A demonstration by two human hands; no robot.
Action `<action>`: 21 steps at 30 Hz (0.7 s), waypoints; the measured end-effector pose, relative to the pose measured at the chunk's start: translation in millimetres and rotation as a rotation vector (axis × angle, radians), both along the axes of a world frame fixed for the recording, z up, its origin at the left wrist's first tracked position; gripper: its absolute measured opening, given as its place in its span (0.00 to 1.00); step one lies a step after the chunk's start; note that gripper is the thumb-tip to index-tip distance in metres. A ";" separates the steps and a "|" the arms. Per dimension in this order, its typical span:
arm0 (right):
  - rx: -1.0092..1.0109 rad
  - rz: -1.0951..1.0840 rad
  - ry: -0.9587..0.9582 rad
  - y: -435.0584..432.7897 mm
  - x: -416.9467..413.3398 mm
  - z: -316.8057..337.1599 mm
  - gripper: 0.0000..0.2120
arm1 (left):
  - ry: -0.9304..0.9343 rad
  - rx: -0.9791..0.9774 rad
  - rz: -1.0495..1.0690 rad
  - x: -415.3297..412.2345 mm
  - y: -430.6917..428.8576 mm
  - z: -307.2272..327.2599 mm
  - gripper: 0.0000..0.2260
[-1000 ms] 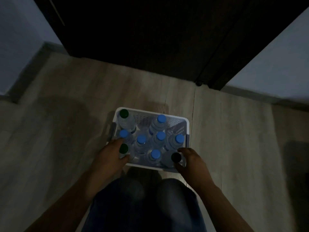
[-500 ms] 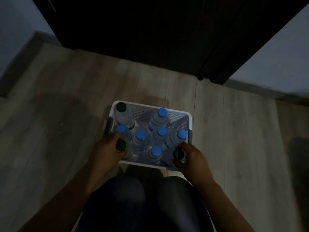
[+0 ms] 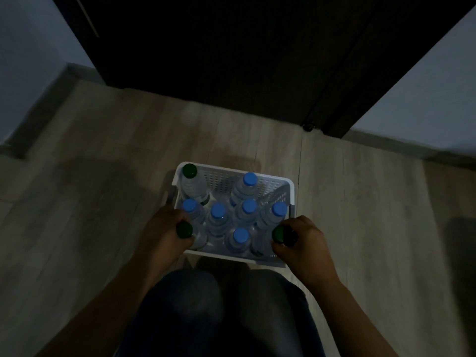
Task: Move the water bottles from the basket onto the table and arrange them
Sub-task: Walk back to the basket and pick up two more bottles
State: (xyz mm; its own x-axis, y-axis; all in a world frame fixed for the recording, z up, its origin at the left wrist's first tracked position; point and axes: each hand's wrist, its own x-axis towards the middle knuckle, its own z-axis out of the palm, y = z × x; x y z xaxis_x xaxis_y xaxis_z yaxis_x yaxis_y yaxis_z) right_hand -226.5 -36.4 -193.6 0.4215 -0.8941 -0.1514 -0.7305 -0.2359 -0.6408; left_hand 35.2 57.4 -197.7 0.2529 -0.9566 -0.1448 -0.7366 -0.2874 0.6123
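Observation:
A white perforated basket (image 3: 260,176) stands on the wooden floor in front of my knees. Several clear water bottles stand in it, most with blue caps, such as one at the back (image 3: 250,179). A green-capped bottle (image 3: 190,170) stands in the far left corner. My left hand (image 3: 162,235) curls round the neck of a green-capped bottle (image 3: 184,230) at the near left corner. At the near right corner my right hand (image 3: 304,240) grips another green-capped bottle (image 3: 279,234). Both bottles are still inside the basket.
A dark door (image 3: 231,60) fills the back, with a small door stop (image 3: 308,127) at its foot. Pale walls with skirting stand at left (image 3: 25,73) and right (image 3: 425,99). My legs in dark jeans (image 3: 206,305) are just below the basket. The light is dim.
Both hands have shifted from the basket's near corners onto the necks of the two near green-capped bottles and closed round them. The view has tilted a little; the basket has stayed put.

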 end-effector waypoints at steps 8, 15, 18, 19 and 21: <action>0.007 -0.040 -0.009 10.3 -2.1 88.7 0.14 | -0.036 0.072 0.058 -4.3 1.1 95.3 0.05; -0.007 -0.041 -0.005 21.6 -6.3 225.2 0.14 | -0.055 -0.009 0.054 -10.5 11.6 233.1 0.08; -0.024 -0.037 -0.005 26.4 -8.2 286.2 0.14 | -0.018 0.012 0.107 -17.2 16.9 294.2 0.10; -0.031 -0.036 -0.013 28.5 -8.5 307.0 0.14 | -0.008 0.015 0.119 -19.6 18.7 315.1 0.10; -0.046 -0.034 -0.028 33.2 -9.3 350.2 0.14 | 0.007 0.027 0.128 -23.2 22.2 357.0 0.12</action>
